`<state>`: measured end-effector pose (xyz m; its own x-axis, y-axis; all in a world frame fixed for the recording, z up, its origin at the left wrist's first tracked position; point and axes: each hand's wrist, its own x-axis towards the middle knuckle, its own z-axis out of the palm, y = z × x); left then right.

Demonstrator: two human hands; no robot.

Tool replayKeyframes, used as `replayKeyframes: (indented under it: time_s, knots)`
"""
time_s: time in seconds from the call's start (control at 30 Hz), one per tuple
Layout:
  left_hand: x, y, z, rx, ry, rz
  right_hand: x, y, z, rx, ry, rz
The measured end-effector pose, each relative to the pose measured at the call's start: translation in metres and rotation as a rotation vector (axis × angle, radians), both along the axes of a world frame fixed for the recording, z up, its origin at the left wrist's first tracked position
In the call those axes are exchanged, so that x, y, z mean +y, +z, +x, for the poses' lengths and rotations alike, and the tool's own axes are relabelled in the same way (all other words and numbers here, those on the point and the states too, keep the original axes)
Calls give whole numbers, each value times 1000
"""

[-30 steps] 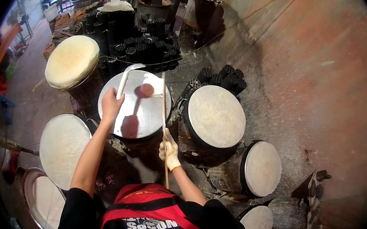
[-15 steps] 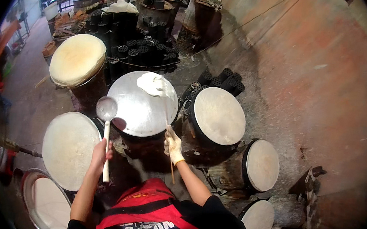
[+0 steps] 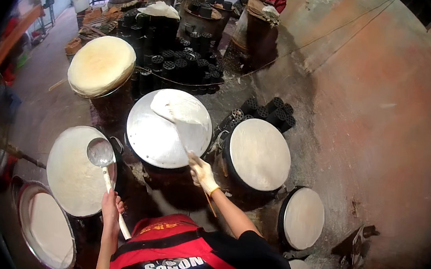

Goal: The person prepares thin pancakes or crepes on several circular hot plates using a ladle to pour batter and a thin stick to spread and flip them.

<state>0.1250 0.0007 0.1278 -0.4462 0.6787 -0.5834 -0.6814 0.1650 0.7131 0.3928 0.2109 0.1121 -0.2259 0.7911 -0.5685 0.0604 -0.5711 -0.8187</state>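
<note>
My left hand (image 3: 111, 208) is closed round the pale handle of a ladle (image 3: 100, 152), whose bowl is over the left pan, covered with a pale round sheet (image 3: 74, 177). My gloved right hand (image 3: 202, 173) grips a thin wooden stick (image 3: 210, 205). The stick's far end reaches white batter (image 3: 189, 112) on a round metal griddle (image 3: 158, 141). Batter covers the griddle's far part in a smeared band; bare shiny metal shows nearer me. What is fixed at the stick's tip is blurred.
Pale-topped round pans stand at the right (image 3: 259, 155) and lower right (image 3: 304, 219). A thick cream-coloured round (image 3: 102, 65) sits far left. Lower left is a metal pot (image 3: 70, 256) of white batter. Black perforated coal cylinders (image 3: 180, 65) are stacked behind the griddle.
The stick's far end has swept left across the griddle, and the batter is smeared wider. My ladle has moved left and down from the griddle's edge. The view has shifted slightly.
</note>
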Motion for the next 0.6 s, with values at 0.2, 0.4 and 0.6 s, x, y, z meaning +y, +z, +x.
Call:
replayKeyframes:
  time_s: [0.2, 0.4, 0.6]
  knots:
    - [7, 15, 36, 54, 87, -48, 65, -48, 6, -171, 67, 332]
    - [13, 18, 64, -24, 222, -21, 56, 5, 5, -34, 459, 159]
    - [11, 24, 91, -35, 250, -56, 115, -36, 40, -106, 236, 291]
